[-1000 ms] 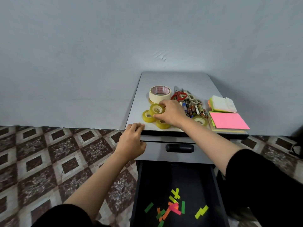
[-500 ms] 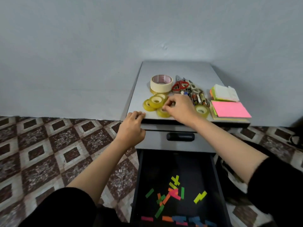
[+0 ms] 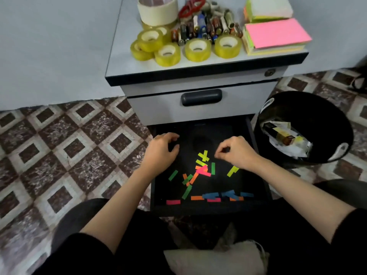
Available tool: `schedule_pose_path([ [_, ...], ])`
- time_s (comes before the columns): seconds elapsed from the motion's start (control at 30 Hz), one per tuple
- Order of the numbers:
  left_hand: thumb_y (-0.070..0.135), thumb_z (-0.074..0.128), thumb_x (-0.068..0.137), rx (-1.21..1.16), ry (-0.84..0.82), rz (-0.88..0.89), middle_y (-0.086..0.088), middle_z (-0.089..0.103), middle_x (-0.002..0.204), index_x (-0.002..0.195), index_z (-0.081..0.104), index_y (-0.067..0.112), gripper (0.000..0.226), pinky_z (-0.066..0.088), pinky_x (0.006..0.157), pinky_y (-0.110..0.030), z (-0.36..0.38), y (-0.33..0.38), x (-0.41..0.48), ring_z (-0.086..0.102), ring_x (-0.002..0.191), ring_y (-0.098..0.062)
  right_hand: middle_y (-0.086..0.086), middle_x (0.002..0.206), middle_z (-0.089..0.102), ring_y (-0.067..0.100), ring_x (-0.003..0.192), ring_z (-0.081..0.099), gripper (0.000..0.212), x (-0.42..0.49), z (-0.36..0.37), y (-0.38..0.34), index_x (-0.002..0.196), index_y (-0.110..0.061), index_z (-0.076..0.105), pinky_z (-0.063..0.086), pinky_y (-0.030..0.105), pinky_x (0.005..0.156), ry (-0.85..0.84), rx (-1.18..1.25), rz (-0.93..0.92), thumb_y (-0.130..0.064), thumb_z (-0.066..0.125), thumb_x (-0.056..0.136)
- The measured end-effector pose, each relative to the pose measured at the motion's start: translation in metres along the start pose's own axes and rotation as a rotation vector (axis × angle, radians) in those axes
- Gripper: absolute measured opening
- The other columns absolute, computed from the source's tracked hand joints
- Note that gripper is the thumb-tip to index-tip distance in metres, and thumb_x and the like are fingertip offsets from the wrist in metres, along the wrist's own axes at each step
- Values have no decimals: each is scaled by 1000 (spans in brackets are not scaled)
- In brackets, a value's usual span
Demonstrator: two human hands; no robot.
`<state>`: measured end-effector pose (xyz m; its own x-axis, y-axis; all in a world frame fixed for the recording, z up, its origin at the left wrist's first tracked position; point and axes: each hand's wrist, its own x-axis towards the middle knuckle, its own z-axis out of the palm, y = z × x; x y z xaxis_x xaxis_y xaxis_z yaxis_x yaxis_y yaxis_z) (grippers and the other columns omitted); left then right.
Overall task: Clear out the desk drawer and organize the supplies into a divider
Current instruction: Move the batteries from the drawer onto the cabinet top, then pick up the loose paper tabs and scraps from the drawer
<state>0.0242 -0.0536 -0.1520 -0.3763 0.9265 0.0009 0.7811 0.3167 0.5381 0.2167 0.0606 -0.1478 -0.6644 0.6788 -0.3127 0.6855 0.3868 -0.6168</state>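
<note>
The right hand makes a small grip, thumb against forefinger, just above the coloured paper strips; whether anything is pinched I cannot tell. The left hand hangs loosely curled and empty at the open drawer's left wall. Half a second ago the right hand was among the clear tape rolls on the worktop and the left rested on its front edge; both have since dropped into the drawer, and the view has tipped down to show a waste bin on the right. The rolls, batteries and sticky-note pads sit up top, so the emptying seems nearly done, with only the strips left. No divider is in view.
</note>
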Motion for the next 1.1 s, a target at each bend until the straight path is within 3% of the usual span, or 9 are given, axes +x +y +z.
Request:
schedule_pose_path([
  [0.2, 19, 59, 89, 139, -254, -13, -6, 64, 113, 113, 66, 12, 26, 44, 91, -28, 48, -26, 12, 57, 106, -20, 1, 87, 70, 9, 80, 56, 9, 25, 7, 9, 84, -12, 76, 48, 27, 84, -40, 27, 53, -13, 68, 84],
  [0.4, 26, 48, 96, 295, -416, 66, 0, 55, 128, 124, 59, 18, 31, 39, 100, -31, 96, -22, 42, 47, 119, -17, -3, 87, 66, 16, 91, 62, 16, 47, 2, 20, 80, -17, 75, 52, 33, 87, 10, 30, 194, -8, 63, 86],
  [0.57, 21, 50, 95, 393, -535, 180, 2, 42, 139, 137, 45, 28, 43, 34, 105, -36, 132, -19, 70, 37, 127, -19, -1, 93, 66, 17, 97, 61, 18, 59, 0, 31, 84, -18, 74, 53, 37, 89, -61, 17, 219, -8, 60, 87],
  [0.67, 15, 55, 91, 509, -548, 273, 1, 30, 144, 139, 41, 29, 52, 28, 109, -37, 136, -21, 72, 26, 133, -20, -4, 85, 61, 16, 78, 59, 21, 59, -2, 33, 86, -18, 74, 55, 36, 85, -96, 9, 231, -6, 56, 87],
  [0.77, 18, 55, 91, 500, -533, 305, 1, 33, 140, 130, 50, 23, 40, 25, 109, -35, 152, -21, 76, 25, 132, -20, -6, 81, 60, 9, 62, 50, 22, 59, 1, 50, 87, -18, 73, 54, 33, 83, -107, -3, 266, -6, 56, 86],
  [1.1, 6, 51, 90, 445, -512, 173, -8, 51, 121, 117, 50, 10, 27, 38, 95, -30, 158, -15, 70, 46, 113, -22, -1, 92, 65, 16, 77, 58, 21, 57, 4, 45, 90, -17, 73, 55, 37, 83, -129, 19, 261, -6, 56, 87],
])
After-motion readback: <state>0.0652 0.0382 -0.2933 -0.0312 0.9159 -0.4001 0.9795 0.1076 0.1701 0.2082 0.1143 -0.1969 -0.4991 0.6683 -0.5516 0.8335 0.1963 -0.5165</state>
